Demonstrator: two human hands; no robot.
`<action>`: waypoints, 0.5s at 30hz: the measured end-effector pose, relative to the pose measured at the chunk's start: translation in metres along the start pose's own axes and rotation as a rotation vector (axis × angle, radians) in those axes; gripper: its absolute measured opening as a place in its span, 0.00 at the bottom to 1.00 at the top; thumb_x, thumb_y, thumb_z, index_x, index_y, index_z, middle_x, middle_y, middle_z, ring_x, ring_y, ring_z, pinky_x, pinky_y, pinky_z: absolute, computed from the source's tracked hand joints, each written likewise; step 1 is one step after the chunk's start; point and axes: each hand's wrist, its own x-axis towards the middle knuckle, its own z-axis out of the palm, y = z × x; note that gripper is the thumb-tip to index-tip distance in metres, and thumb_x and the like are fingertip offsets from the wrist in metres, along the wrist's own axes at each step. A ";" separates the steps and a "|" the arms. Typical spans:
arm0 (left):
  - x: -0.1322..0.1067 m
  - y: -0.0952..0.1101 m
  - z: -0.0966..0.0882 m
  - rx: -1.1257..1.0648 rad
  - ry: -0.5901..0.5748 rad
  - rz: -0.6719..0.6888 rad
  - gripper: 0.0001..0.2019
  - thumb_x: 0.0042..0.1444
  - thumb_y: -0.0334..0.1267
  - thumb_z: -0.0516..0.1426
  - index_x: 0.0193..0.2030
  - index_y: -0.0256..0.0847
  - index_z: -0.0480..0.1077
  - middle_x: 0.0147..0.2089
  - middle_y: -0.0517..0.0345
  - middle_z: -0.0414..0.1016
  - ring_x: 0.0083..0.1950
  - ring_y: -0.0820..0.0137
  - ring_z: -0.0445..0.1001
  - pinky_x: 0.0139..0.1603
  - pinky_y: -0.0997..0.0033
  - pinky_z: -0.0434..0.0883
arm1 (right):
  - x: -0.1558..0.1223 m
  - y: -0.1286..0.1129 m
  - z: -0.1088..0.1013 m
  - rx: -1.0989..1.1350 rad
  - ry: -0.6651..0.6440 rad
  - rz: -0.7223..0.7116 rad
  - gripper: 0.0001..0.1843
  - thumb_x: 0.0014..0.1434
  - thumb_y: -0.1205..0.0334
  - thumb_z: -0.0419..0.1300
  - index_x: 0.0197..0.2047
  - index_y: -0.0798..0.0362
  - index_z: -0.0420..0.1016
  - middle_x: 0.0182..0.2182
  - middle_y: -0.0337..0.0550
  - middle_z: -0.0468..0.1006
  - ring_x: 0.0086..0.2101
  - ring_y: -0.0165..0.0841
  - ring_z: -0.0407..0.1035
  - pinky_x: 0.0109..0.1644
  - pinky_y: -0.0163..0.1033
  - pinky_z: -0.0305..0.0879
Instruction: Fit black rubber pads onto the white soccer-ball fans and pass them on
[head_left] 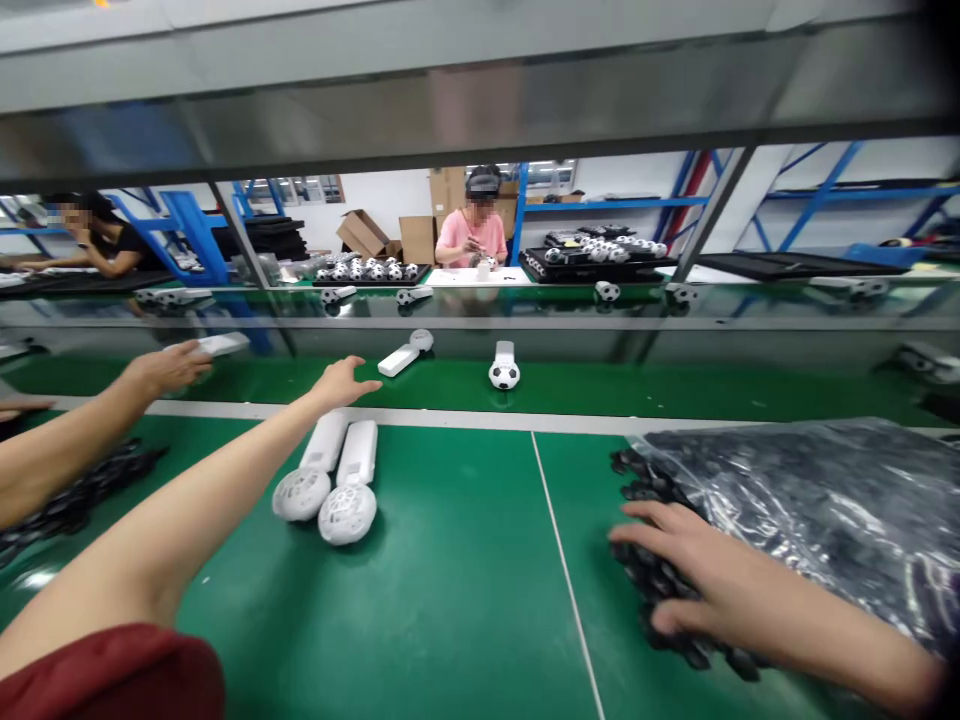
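Note:
My left hand (341,388) stretches out over the far edge of the bench, thumb and fingers apart, holding nothing. Just beyond its fingertips, a white handheld fan (401,360) lies on the green conveyor belt. Below my left forearm and wrist, two white fans with round grille heads (347,513) lie side by side on the bench. On the right, my right hand (686,560) is spread over a heap of small black parts (652,580), partly hiding them; its fingers look open. A clear plastic bag (817,510) full of dark parts lies beside that heap.
Another fan with a football-patterned head (505,374) lies on the belt (600,385). At left, a co-worker's hand (171,368) holds a white piece near more black parts (97,490). Across the line sits a person in pink (472,235) among trays of football-patterned pieces (367,270).

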 end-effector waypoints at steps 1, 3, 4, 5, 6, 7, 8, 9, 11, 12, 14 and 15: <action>0.017 0.007 0.008 0.020 -0.011 -0.013 0.31 0.43 0.48 0.61 0.53 0.35 0.63 0.56 0.39 0.66 0.57 0.49 0.64 0.53 0.59 0.63 | -0.011 0.009 0.004 -0.015 0.004 0.016 0.32 0.39 0.63 0.66 0.50 0.39 0.70 0.53 0.47 0.67 0.50 0.48 0.65 0.47 0.48 0.70; 0.048 0.022 0.025 0.057 -0.033 -0.044 0.32 0.42 0.47 0.62 0.53 0.33 0.63 0.54 0.37 0.67 0.56 0.47 0.64 0.51 0.57 0.64 | -0.025 0.017 0.011 -0.014 0.011 0.055 0.34 0.36 0.65 0.67 0.50 0.38 0.71 0.51 0.46 0.69 0.49 0.47 0.66 0.47 0.47 0.70; 0.061 0.028 0.033 0.073 -0.042 -0.060 0.32 0.43 0.47 0.62 0.53 0.33 0.63 0.53 0.37 0.67 0.56 0.47 0.64 0.51 0.56 0.64 | -0.029 0.019 0.015 -0.002 0.018 0.072 0.34 0.36 0.65 0.67 0.50 0.37 0.71 0.50 0.46 0.69 0.48 0.46 0.67 0.47 0.46 0.70; 0.072 0.034 0.041 0.087 -0.049 -0.077 0.31 0.44 0.47 0.62 0.53 0.33 0.62 0.53 0.38 0.67 0.56 0.48 0.64 0.51 0.54 0.64 | -0.030 0.020 0.018 0.014 0.031 0.082 0.32 0.38 0.65 0.66 0.49 0.37 0.71 0.48 0.46 0.70 0.47 0.44 0.68 0.46 0.45 0.71; 0.082 0.040 0.050 0.098 -0.056 -0.093 0.29 0.47 0.46 0.61 0.53 0.33 0.62 0.54 0.39 0.67 0.56 0.50 0.64 0.52 0.52 0.63 | -0.029 0.020 0.021 0.030 0.051 0.085 0.29 0.41 0.64 0.65 0.49 0.37 0.71 0.47 0.46 0.71 0.45 0.42 0.69 0.45 0.43 0.72; 0.091 0.044 0.059 0.106 -0.061 -0.108 0.26 0.51 0.46 0.59 0.54 0.34 0.62 0.54 0.41 0.66 0.55 0.53 0.64 0.52 0.51 0.63 | -0.028 0.022 0.024 0.041 0.076 0.080 0.24 0.45 0.63 0.62 0.48 0.37 0.71 0.44 0.45 0.72 0.43 0.40 0.71 0.43 0.41 0.72; 0.098 0.048 0.067 0.110 -0.064 -0.122 0.23 0.54 0.45 0.57 0.54 0.35 0.62 0.54 0.44 0.65 0.55 0.56 0.65 0.52 0.50 0.63 | -0.025 0.024 0.027 0.045 0.102 0.070 0.20 0.50 0.63 0.59 0.47 0.38 0.72 0.42 0.45 0.73 0.41 0.38 0.71 0.41 0.40 0.72; 0.104 0.052 0.075 0.111 -0.065 -0.134 0.21 0.56 0.44 0.55 0.53 0.36 0.62 0.54 0.46 0.65 0.54 0.58 0.66 0.52 0.50 0.64 | -0.023 0.026 0.030 0.044 0.125 0.059 0.16 0.53 0.63 0.56 0.45 0.38 0.72 0.40 0.44 0.73 0.39 0.37 0.71 0.40 0.39 0.72; 0.111 0.058 0.089 0.099 -0.056 -0.145 0.18 0.58 0.42 0.54 0.52 0.37 0.63 0.54 0.48 0.65 0.52 0.61 0.67 0.51 0.51 0.66 | -0.017 0.030 0.034 0.029 0.161 0.041 0.14 0.57 0.64 0.52 0.43 0.39 0.73 0.38 0.44 0.73 0.38 0.35 0.71 0.38 0.38 0.72; 0.112 0.062 0.094 0.086 -0.048 -0.142 0.17 0.58 0.41 0.54 0.52 0.37 0.63 0.53 0.49 0.65 0.52 0.61 0.67 0.50 0.52 0.66 | -0.015 0.031 0.035 0.020 0.175 0.028 0.13 0.58 0.64 0.51 0.42 0.40 0.73 0.38 0.44 0.73 0.37 0.35 0.71 0.38 0.38 0.71; 0.109 0.070 0.099 0.039 -0.027 -0.111 0.16 0.58 0.40 0.54 0.51 0.36 0.64 0.52 0.48 0.66 0.51 0.62 0.68 0.49 0.53 0.68 | -0.010 0.032 0.036 0.004 0.206 -0.006 0.13 0.60 0.64 0.49 0.41 0.43 0.73 0.37 0.44 0.72 0.37 0.34 0.70 0.37 0.38 0.70; 0.104 0.074 0.098 0.002 -0.018 -0.077 0.16 0.58 0.40 0.54 0.51 0.36 0.64 0.52 0.49 0.66 0.50 0.62 0.68 0.48 0.54 0.68 | -0.007 0.031 0.035 -0.004 0.225 -0.024 0.13 0.60 0.64 0.48 0.40 0.44 0.74 0.37 0.45 0.72 0.36 0.34 0.69 0.37 0.37 0.70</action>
